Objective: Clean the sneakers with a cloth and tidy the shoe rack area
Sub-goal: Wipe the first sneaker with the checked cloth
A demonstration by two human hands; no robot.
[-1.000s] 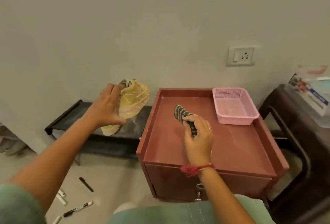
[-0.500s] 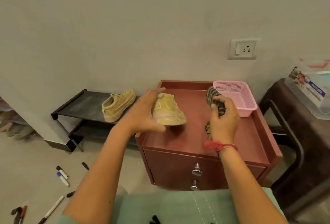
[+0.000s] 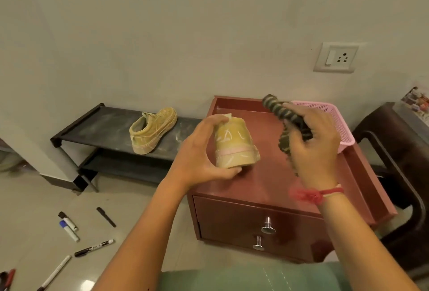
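holding one sneaker (image 3: 234,144) over the left side of the counter (image 3: 262,188), the left hand (image 3: 199,151) curls round it; the right hand (image 3: 313,149) clutches the striped cloth (image 3: 278,109) over the counter's middle. wiping seems about to start: the cloth must next meet the shoe's heel.

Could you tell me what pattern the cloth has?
The cloth has dark and olive stripes, clearest in the head view.

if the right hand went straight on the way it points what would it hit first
Likely the pink basket just beyond the right hand and its cloth; depth is unclear, so it might pass over it to the wall.
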